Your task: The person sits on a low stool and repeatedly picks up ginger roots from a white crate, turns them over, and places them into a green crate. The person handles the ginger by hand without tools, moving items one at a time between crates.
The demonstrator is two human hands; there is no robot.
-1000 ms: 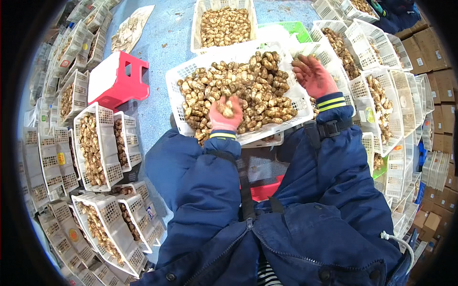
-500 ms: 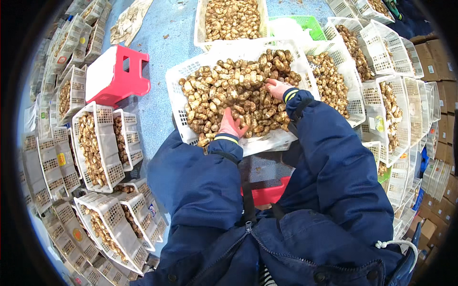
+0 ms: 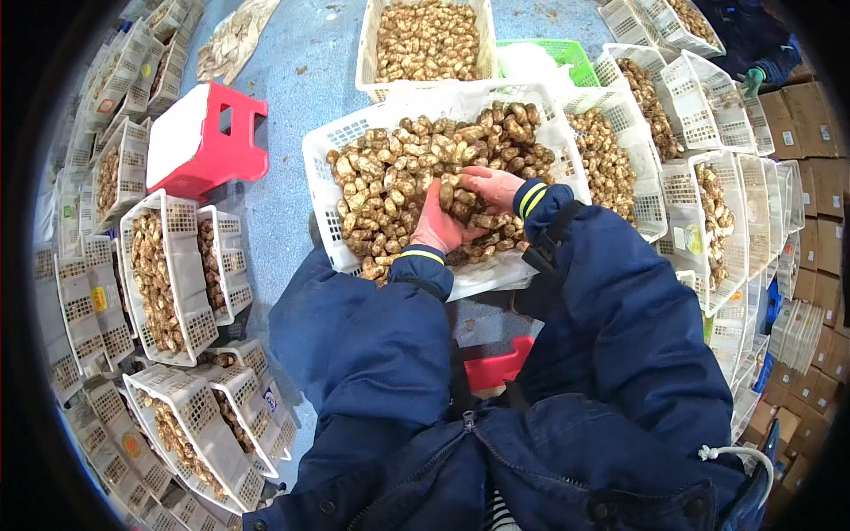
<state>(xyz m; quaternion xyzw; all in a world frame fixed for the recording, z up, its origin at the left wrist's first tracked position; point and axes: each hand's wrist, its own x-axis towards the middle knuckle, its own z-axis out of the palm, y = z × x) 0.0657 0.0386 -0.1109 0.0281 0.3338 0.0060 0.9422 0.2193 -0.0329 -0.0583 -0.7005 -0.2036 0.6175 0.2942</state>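
A white perforated plastic crate (image 3: 341, 133) stands tilted before me, filled with small brown, knobbly taro tubers (image 3: 381, 190). My left hand (image 3: 439, 225) is at the near middle of the heap, its fingers curved up against a few tubers. From the right, my right hand (image 3: 496, 187) reaches in with fingers closed round tubers, close to the left. A small clump of tubers shows between the two hands. Their undersides are hidden in the heap.
Another crate of tubers (image 3: 363, 55) stands beyond, beside a green basket (image 3: 577, 58). A red and white stool (image 3: 209, 142) is at the left. Stacked crates (image 3: 181, 283) line both sides; cardboard boxes (image 3: 810, 119) are at far right. A co-worker's gloved hand (image 3: 752, 81) shows at upper right.
My right hand has moved left and nearer, toward my left hand, and both now close round tubers. A co-worker's gloved hand has come into view at upper right.
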